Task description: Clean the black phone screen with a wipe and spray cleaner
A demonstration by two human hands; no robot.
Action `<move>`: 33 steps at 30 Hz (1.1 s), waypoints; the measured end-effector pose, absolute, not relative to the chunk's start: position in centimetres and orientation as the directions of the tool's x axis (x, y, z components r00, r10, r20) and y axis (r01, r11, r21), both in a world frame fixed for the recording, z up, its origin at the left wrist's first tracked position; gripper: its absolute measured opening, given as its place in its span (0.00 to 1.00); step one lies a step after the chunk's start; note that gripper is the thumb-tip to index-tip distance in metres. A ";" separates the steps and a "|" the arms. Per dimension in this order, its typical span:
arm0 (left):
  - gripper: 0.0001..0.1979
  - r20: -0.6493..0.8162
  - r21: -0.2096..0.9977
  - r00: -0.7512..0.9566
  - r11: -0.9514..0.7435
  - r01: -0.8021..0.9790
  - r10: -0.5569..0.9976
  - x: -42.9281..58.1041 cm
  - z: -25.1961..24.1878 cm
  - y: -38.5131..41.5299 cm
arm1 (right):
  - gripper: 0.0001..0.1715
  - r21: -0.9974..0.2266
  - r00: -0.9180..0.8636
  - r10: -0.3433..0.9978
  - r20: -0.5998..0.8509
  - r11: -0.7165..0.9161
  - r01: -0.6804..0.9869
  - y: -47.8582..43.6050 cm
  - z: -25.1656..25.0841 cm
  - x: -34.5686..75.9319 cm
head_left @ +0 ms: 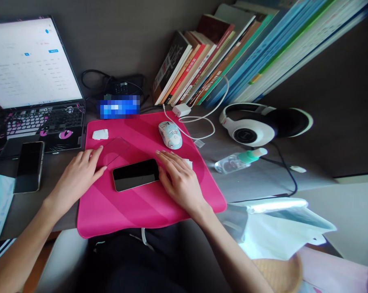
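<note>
Left forearm [22, 248]: extends from the lower-left corner. Left hand [77, 175]: left of frame centre, back uppermost, fingers [88, 156] bent, thumb [99, 174] separated. Right forearm [232, 248]: extends from the bottom edge, right of centre. Right hand [182, 181]: near centre, back uppermost, fingers close together, directed upper left.

I've got phone [136, 175] on mat [123, 217], mouse [170, 135] behind-right, laptop [37, 77] left of mat, headphones [261, 128] and spray bottle [237, 162] right.
</note>
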State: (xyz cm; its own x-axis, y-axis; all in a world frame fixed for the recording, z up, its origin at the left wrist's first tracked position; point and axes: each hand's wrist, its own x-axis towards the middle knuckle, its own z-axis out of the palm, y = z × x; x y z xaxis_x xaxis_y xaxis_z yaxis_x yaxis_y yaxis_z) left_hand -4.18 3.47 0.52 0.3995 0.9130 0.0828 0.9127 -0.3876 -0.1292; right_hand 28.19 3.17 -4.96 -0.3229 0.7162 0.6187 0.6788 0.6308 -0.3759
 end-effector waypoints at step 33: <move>0.12 0.007 0.881 0.206 -0.103 0.461 0.979 -0.2 1.7 -1.1 | 0.57 -0.323 -0.388 0.609 0.692 0.742 0.588 2.3 -3.0 28.5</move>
